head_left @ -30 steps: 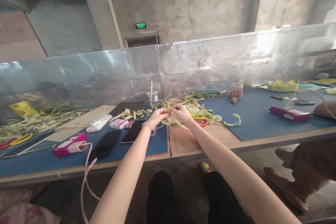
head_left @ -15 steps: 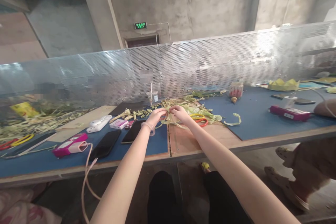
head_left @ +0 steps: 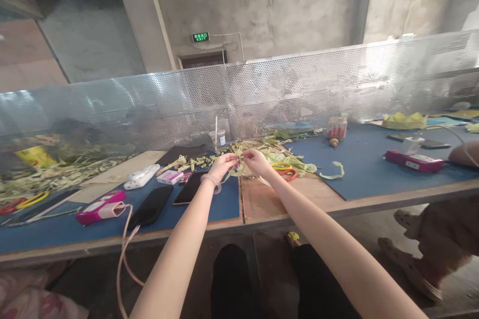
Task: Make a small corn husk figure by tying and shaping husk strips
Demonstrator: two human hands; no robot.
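Observation:
My left hand (head_left: 223,164) and my right hand (head_left: 255,160) meet above the middle of the workbench (head_left: 284,212), fingertips pinched together on a pale green leaf strip (head_left: 239,159). Loops of that strip hang below the hands. Behind and to the right lies a pile of similar green strips (head_left: 275,152). Yellow and orange scissors (head_left: 285,170) rest just right of my right wrist. A row of small woven green pieces (head_left: 190,162) lies left of my left hand.
Two dark phones (head_left: 151,205) and a pink power bank (head_left: 100,207) with a cable lie on the blue mat at left. A plastic cup with a straw (head_left: 217,137) stands by the perforated metal screen (head_left: 299,89). Another person's arm (head_left: 464,153) and legs show at right.
Both hands have risen slightly and stay pinched together on the strip, working it between the fingertips. Nothing else on the bench has moved.

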